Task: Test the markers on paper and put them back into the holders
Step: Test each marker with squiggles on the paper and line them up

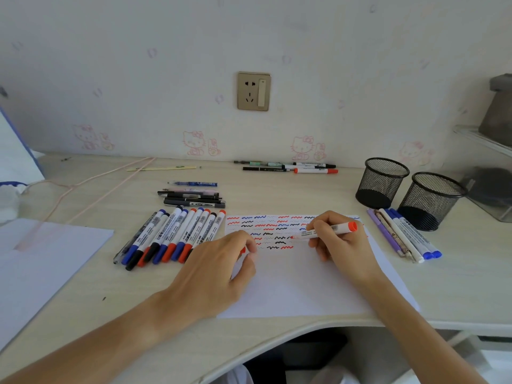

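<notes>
My right hand (339, 242) grips an uncapped red marker (332, 230), its tip down on the white paper (299, 286) among rows of red, blue and black squiggles. On the paper's left edge rests my left hand (221, 267), pinching the marker's red cap (243, 250) between thumb and fingers. A row of several capped markers (171, 236) lies left of the paper. Two black mesh holders (382, 182) (430, 200) stand at the right; no pens show inside them.
Several pens (404, 235) lie in front of the holders. More pens (194, 195) lie behind the marker row, and others (291, 167) near the wall. A second sheet (41, 261) covers the left of the desk. A pink cord (91, 187) crosses the back left.
</notes>
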